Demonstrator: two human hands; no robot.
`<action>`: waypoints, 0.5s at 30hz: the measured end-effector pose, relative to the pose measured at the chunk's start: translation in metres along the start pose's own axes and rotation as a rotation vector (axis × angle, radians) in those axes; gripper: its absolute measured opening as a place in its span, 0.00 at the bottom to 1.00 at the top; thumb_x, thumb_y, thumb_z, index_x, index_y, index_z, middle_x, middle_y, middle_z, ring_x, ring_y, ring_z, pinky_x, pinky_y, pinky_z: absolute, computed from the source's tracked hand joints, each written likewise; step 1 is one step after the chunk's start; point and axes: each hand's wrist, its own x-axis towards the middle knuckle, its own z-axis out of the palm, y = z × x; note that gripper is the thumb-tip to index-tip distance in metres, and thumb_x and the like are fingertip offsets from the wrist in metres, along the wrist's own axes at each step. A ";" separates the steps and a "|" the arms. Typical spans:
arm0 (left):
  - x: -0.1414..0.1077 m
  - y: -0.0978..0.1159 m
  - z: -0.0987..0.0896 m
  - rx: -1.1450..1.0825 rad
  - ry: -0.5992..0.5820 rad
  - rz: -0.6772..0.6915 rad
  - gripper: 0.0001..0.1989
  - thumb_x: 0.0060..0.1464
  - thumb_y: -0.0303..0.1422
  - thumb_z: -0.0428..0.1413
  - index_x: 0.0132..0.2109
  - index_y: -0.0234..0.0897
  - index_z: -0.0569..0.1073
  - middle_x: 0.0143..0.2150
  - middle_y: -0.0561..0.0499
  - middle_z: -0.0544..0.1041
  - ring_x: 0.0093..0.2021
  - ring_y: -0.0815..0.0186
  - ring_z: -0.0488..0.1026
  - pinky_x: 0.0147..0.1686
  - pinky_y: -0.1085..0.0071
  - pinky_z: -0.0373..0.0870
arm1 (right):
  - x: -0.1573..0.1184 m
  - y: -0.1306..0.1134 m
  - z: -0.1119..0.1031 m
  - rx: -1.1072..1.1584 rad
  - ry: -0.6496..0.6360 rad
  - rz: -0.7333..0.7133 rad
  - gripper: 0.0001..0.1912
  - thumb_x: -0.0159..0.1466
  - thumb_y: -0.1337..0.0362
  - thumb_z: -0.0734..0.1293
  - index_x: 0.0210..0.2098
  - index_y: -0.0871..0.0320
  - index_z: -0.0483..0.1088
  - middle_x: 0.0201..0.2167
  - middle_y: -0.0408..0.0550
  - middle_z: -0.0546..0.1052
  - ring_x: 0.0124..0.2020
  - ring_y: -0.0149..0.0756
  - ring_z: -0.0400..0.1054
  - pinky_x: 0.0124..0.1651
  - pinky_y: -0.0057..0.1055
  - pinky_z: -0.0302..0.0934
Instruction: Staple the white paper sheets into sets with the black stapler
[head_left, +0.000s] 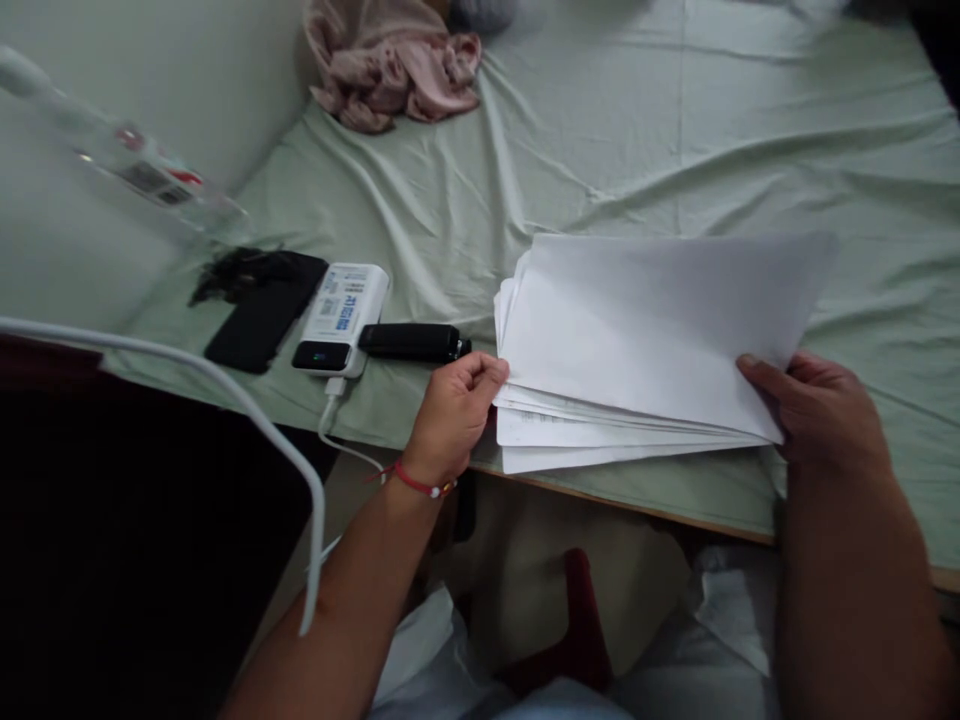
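A loose stack of white paper sheets [645, 330] is held above the front edge of the cloth-covered surface, its lower sheets fanned out at the left. My left hand [457, 405] pinches the stack's left edge between thumb and fingers. On the right side, my right hand [814, 400] grips the lower right corner, thumb on top and fingers mostly hidden beneath. Printed marks show faintly on one lower sheet. Just left of the paper, near my left hand, lies a black cylindrical object [412, 341].
A white power bank [346, 305] with a plugged cable lies beside a black phone-like object [259, 325]. Pink cloth [405, 75] is bunched at the back. A clear plastic bottle [142, 165] is at upper left. A white curved cable [225, 380] crosses the left foreground.
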 end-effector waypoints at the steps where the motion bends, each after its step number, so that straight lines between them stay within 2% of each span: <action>1: 0.000 0.000 -0.001 0.030 0.013 -0.002 0.26 0.46 0.54 0.74 0.29 0.37 0.75 0.23 0.57 0.68 0.25 0.71 0.60 0.24 0.74 0.57 | 0.000 0.000 0.000 0.003 0.007 0.000 0.17 0.37 0.65 0.82 0.27 0.57 0.82 0.23 0.43 0.80 0.21 0.30 0.68 0.17 0.22 0.61; 3: 0.001 -0.002 -0.002 0.055 0.032 0.000 0.27 0.47 0.54 0.73 0.27 0.37 0.73 0.22 0.58 0.66 0.24 0.72 0.57 0.23 0.74 0.54 | -0.001 0.000 -0.001 0.002 0.015 0.009 0.18 0.36 0.65 0.83 0.27 0.58 0.82 0.23 0.43 0.80 0.22 0.31 0.69 0.17 0.22 0.63; 7: 0.002 0.000 -0.001 -0.012 0.028 0.013 0.26 0.46 0.52 0.74 0.27 0.37 0.73 0.23 0.58 0.67 0.25 0.72 0.59 0.24 0.74 0.57 | 0.001 0.000 -0.002 0.063 0.042 -0.022 0.21 0.34 0.65 0.84 0.29 0.58 0.83 0.26 0.44 0.82 0.22 0.30 0.70 0.20 0.23 0.66; 10: 0.001 0.004 0.003 -0.112 -0.013 0.037 0.25 0.45 0.53 0.75 0.30 0.38 0.76 0.25 0.57 0.72 0.27 0.71 0.66 0.27 0.74 0.65 | 0.004 0.001 -0.002 0.113 0.058 -0.082 0.21 0.33 0.64 0.85 0.29 0.57 0.83 0.27 0.43 0.83 0.21 0.29 0.70 0.19 0.23 0.65; 15: 0.001 0.003 0.003 -0.176 -0.095 0.002 0.26 0.51 0.58 0.70 0.35 0.38 0.82 0.28 0.51 0.81 0.34 0.60 0.80 0.38 0.65 0.79 | 0.004 0.005 -0.005 0.145 0.004 -0.144 0.23 0.35 0.61 0.88 0.30 0.54 0.84 0.28 0.43 0.83 0.21 0.30 0.70 0.19 0.24 0.66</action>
